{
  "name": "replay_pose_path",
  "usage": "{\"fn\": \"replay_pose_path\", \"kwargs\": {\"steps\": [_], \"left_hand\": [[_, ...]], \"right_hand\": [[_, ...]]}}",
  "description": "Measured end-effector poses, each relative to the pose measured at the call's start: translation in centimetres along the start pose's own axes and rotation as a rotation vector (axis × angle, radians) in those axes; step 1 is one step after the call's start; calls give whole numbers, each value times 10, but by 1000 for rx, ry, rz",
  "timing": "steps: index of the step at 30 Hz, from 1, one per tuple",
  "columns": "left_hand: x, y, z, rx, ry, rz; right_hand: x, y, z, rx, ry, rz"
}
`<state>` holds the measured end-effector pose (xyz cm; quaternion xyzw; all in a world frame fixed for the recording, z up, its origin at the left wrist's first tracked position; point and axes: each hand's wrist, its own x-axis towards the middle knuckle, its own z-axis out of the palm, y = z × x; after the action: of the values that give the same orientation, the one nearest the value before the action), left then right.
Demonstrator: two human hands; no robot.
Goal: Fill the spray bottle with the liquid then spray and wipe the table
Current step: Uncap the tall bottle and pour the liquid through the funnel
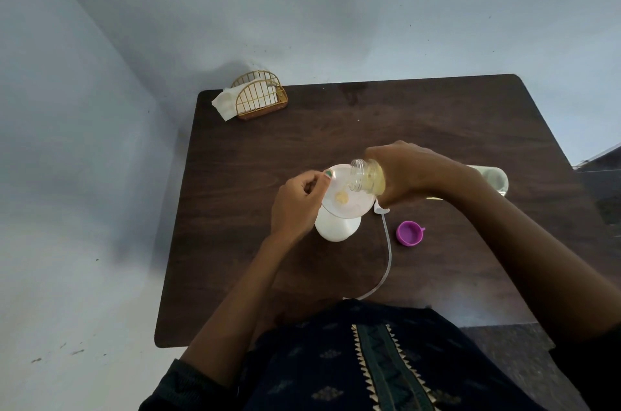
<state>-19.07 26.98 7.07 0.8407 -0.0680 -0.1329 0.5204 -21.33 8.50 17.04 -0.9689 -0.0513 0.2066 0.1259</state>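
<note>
A white spray bottle (337,225) stands on the dark wooden table (437,128) with a translucent funnel (349,199) in its neck. My left hand (295,205) pinches the funnel's left rim. My right hand (410,172) grips a clear bottle of yellow liquid (368,179), tipped with its mouth over the funnel. A little yellow liquid lies in the funnel. The spray head's tube (386,252) lies on the table to the right of the white bottle, its head mostly hidden under my right hand.
A purple cap (410,233) lies right of the tube. A gold wire holder with white napkins (258,98) stands at the far left corner. A pale container (490,177) sits behind my right arm. Walls close in behind and to the left.
</note>
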Motion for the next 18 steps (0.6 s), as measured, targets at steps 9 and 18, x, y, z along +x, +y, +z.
{"fn": "replay_pose_path", "kwargs": {"steps": [9,18], "left_hand": [[1,-2,0,4,-7,7],[2,0,0,26,4,4]], "right_hand": [[0,-1,0,18,-15,-5],[0,-1,0,1,-5,19]]}}
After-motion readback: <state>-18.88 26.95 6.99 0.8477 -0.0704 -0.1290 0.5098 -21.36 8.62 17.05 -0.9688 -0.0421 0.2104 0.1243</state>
